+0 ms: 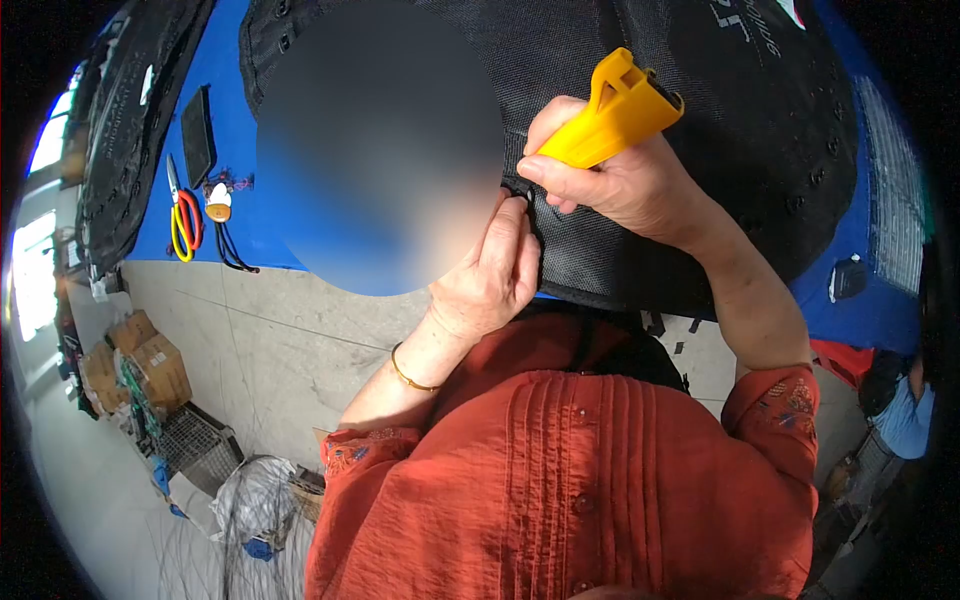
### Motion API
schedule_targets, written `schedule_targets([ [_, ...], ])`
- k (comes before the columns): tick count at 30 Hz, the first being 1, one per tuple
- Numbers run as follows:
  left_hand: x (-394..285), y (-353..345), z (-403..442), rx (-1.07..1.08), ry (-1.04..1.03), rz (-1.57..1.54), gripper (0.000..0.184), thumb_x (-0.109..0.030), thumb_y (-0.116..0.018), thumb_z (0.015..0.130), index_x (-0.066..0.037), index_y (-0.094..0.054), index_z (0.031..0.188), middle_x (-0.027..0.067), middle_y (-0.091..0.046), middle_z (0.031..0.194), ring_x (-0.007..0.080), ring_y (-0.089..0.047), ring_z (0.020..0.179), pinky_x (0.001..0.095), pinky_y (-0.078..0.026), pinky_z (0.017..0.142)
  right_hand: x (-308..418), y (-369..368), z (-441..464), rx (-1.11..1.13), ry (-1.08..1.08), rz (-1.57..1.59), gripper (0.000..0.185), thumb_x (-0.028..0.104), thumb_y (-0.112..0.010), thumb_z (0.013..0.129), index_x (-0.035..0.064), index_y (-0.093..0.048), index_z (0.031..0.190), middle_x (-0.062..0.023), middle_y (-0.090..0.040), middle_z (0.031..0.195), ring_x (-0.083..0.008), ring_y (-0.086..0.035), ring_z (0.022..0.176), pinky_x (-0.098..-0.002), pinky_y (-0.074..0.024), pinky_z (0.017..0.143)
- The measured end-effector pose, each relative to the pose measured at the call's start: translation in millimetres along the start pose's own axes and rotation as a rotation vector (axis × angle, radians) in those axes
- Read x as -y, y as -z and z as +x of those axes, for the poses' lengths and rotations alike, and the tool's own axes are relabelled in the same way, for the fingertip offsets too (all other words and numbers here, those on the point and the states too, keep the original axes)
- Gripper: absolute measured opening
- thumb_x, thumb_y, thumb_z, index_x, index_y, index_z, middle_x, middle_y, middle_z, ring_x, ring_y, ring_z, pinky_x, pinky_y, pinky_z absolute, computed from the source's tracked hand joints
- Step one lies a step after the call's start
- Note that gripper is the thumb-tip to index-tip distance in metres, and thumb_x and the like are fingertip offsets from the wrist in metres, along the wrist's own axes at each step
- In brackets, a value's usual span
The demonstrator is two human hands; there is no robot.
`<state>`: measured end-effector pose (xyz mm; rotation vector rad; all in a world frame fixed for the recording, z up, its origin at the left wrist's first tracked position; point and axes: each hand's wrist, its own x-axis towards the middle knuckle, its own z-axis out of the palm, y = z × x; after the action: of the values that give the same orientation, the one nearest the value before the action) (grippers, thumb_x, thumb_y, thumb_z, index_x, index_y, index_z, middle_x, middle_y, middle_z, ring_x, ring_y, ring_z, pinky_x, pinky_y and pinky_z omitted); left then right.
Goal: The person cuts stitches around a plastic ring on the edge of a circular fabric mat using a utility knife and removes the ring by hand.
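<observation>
My right hand (pixel 625 185) is closed around a yellow plastic tool (pixel 610 115) with a dark end, raised above the black mesh mat (pixel 590 265). The exact kind of tool is not clear. Just to its left, my left hand (pixel 495 265) pinches the edge of the mat. A small dark fitting (pixel 527 194) shows at its fingertips, partly hidden by the fingers. White printing marks the mat's far right, and small dark fittings run along its right edge. A large blurred oval hides the area left of my left hand.
On the blue table cover (pixel 150 225) at left lie scissors (pixel 186 222), a dark phone-like slab (pixel 199 135) and a small item with black cords (pixel 219 205). Another black mat (pixel 130 150) lies beyond. Cardboard boxes (pixel 155 365) stand on the floor. A person in blue (pixel 905 415) is at right.
</observation>
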<state>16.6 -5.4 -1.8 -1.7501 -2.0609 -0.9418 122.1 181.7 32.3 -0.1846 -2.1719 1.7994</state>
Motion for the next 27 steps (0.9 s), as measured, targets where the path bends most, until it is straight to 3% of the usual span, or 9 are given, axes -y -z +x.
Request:
schedule_targets([
  [1,-0.9,0.5,0.3,0.013,0.019,-0.009,0.025,-0.008,-0.073,0.084,-0.005,-0.072,0.108,0.0102,-0.072,0.109,0.0264,-0.061,0.082,0.0390,-0.045,0.075,-1.0,-1.0,0.1,-0.018,0.048,-0.010,0.011,0.015,-0.075,0.099,0.0063,-0.068,0.098,0.0018,-0.065,0.072,-0.0075,-0.062,0.062,-0.0239,-0.0502,0.059],
  [17,3.5,-3.2,-1.8,-0.029,-0.024,-0.013,0.031,-0.013,-0.076,0.080,-0.003,-0.073,0.109,0.0103,-0.071,0.111,0.0239,-0.060,0.077,0.0377,-0.043,0.070,-3.4,-4.9,-0.3,-0.079,-0.032,0.127,0.012,0.015,-0.075,0.100,0.0063,-0.067,0.098,0.0001,-0.067,0.076,-0.0080,-0.065,0.065,-0.0236,-0.0526,0.061],
  [19,3.0,-2.9,-1.3,-0.036,-0.029,-0.002,0.030,-0.013,-0.076,0.080,-0.003,-0.073,0.109,0.0102,-0.071,0.111,0.0238,-0.060,0.078,0.0376,-0.043,0.070,-2.0,-0.3,-0.7,-0.016,-0.040,0.102,0.008,0.009,-0.071,0.102,0.0028,-0.067,0.105,-0.0016,-0.068,0.092,-0.0077,-0.069,0.073,-0.0221,-0.0574,0.067],
  [25,2.8,-2.9,-1.4,-0.027,-0.021,-0.008,0.029,-0.013,-0.075,0.081,-0.004,-0.073,0.108,0.0100,-0.071,0.111,0.0237,-0.060,0.078,0.0376,-0.044,0.071,-1.2,0.4,-1.0,-0.022,-0.081,0.069,0.008,0.008,-0.070,0.102,0.0028,-0.068,0.107,-0.0032,-0.069,0.095,-0.0086,-0.071,0.075,-0.0227,-0.0589,0.068],
  [27,2.2,-2.2,-0.3,-0.027,-0.021,-0.006,0.029,-0.013,-0.075,0.081,-0.004,-0.073,0.108,0.0099,-0.071,0.111,0.0237,-0.060,0.078,0.0375,-0.044,0.071,-1.3,-5.1,6.0,-0.174,0.122,0.174,0.010,0.013,-0.074,0.100,0.0058,-0.067,0.102,0.0002,-0.067,0.080,-0.0082,-0.068,0.067,-0.0225,-0.0562,0.063],
])
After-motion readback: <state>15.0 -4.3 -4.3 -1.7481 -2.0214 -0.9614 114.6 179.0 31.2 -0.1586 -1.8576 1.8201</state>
